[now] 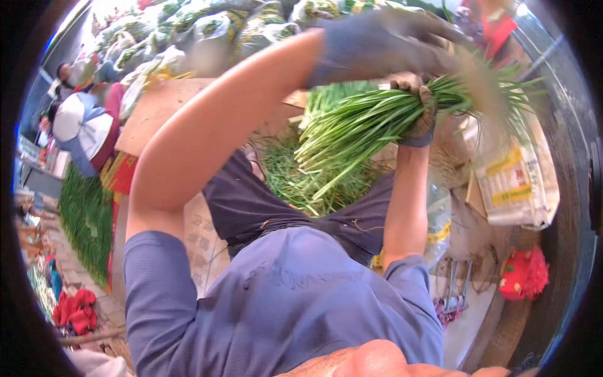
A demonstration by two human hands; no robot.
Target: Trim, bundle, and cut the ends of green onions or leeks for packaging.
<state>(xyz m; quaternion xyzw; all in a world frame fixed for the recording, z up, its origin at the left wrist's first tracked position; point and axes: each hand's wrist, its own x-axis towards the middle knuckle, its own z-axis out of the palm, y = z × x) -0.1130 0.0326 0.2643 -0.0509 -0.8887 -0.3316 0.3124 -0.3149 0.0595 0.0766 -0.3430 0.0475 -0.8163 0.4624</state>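
Observation:
My right hand [417, 113], in a soiled glove with bare-looking fingertips, is closed around a thick bunch of garlic chives [358, 129]. The cut-looking ends fan toward the left, and the thin leaf tips spread to the right. My left hand [389, 47], in a grey glove, reaches across above the bunch near its leafy side. Motion smears its fingers, so their grip cannot be made out. Below the bunch, loose green trimmings [301, 179] lie between my legs. More chives [336, 94] lie behind the held bunch, partly hidden by it.
Plastic bags of greens [213, 31] are piled at the back. A wooden board [157, 113] lies left of my knees. Another person [85, 125] sits at far left, near a heap of chives [88, 220]. A printed sack [518, 182] and a red bag [524, 274] are at right.

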